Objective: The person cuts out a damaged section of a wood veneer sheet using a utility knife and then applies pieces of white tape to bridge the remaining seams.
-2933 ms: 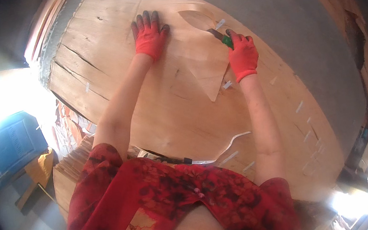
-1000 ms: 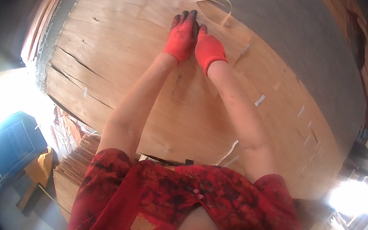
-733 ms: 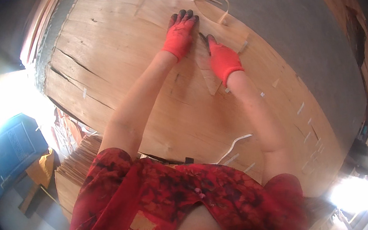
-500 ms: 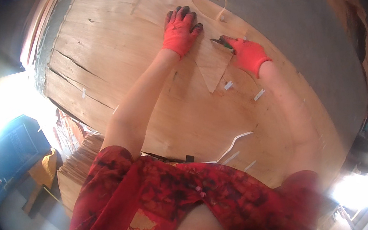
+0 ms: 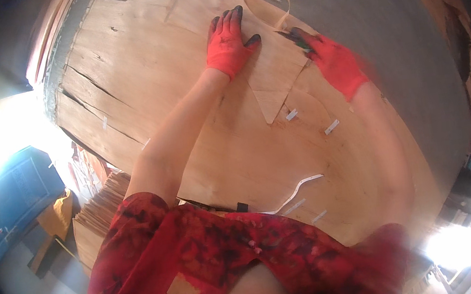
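My left hand (image 5: 229,46), in a red glove with dark fingertips, lies flat with fingers spread on a pointed piece of thin wood veneer (image 5: 276,85). This piece rests on a large veneer sheet (image 5: 219,155). In my right hand (image 5: 336,65), gloved alike, is a small knife (image 5: 302,44) with some green on its handle; the fingers wrap round it and partly hide it. Its tip is at the right edge of the pointed piece. Just beyond the tip, a thin curled veneer strip (image 5: 290,4) arches up from the sheet.
Short pieces of white tape (image 5: 331,127) and a wavy white strip (image 5: 300,186) lie on the sheet. Cracks (image 5: 87,80) run through its left part. A stack of veneer (image 5: 100,203) stands at the left, near a blue container (image 5: 13,200). Grey surface (image 5: 348,7) extends beyond the sheet's right edge.
My right hand has moved away from me and slightly right with the knife, along the edge of the pointed piece. My left hand stays almost in place, pressing the veneer.
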